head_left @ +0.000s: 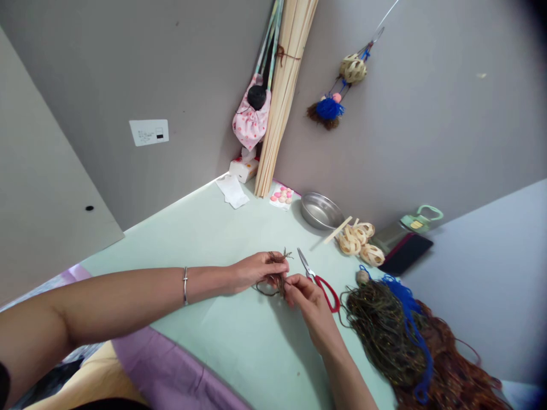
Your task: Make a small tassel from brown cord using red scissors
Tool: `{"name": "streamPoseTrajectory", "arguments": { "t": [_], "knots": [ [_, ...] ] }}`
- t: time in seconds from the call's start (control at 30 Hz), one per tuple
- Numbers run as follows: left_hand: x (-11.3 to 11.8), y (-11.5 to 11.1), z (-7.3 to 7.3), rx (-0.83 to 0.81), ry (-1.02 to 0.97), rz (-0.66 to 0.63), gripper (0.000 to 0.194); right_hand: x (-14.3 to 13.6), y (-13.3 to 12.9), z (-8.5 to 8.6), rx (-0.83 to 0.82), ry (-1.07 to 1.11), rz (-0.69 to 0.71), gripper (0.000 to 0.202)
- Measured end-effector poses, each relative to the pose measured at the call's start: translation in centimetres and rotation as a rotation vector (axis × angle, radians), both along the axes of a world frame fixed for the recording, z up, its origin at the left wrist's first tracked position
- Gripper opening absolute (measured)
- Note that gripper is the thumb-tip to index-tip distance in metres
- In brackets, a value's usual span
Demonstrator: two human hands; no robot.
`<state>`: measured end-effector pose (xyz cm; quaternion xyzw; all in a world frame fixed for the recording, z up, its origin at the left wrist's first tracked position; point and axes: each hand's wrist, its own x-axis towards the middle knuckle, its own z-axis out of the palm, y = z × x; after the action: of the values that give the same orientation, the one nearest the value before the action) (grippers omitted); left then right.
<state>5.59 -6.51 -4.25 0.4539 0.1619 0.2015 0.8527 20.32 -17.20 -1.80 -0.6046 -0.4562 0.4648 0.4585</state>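
Note:
My left hand (260,270) is closed around a small bundle of brown yarn (277,279), whose loose ends stick out above the thumb. A dark loop of the yarn hangs below the fingers. Close beside it, the fingertips of my right hand (308,299) pinch a strand at the bundle's lower right side. Scissors (321,285) with red handles lie on the table just beyond my right hand, their blades pointing away.
A pale green table (179,239) meets the walls. Tangled yarn (384,319) heaps at the right. Behind are a metal bowl (322,210), woven strip balls (356,239), a bottle (395,233), a dark phone (405,254), upright wood strips (284,102) and a hanging ornament (354,69).

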Motion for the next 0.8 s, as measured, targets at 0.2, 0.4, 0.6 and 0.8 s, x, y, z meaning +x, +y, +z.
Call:
{"name": "streamPoseTrajectory", "arguments": {
  "t": [0.2, 0.4, 0.6, 0.8],
  "knots": [
    [-0.06, -0.13, -0.29, 0.117, 0.067, 0.002, 0.032, -0.01, 0.11, 0.05, 0.082, -0.060, -0.159, 0.019],
    [-0.15, -0.23, -0.02, 0.047, 0.113, -0.046, 0.032, 0.07, 0.16, -0.29, 0.096, 0.034, -0.188, 0.021],
    [-0.04, 0.40, 0.09, -0.093, 0.040, 0.108, 0.035, -0.49, 0.26, -0.53, -0.061, 0.050, 0.063, 0.034],
    [-0.15, -0.44, 0.57, 0.056, 0.103, 0.043, 0.031, -0.37, -0.12, 0.33, 0.069, -0.122, -0.127, 0.039]
  ]
}}
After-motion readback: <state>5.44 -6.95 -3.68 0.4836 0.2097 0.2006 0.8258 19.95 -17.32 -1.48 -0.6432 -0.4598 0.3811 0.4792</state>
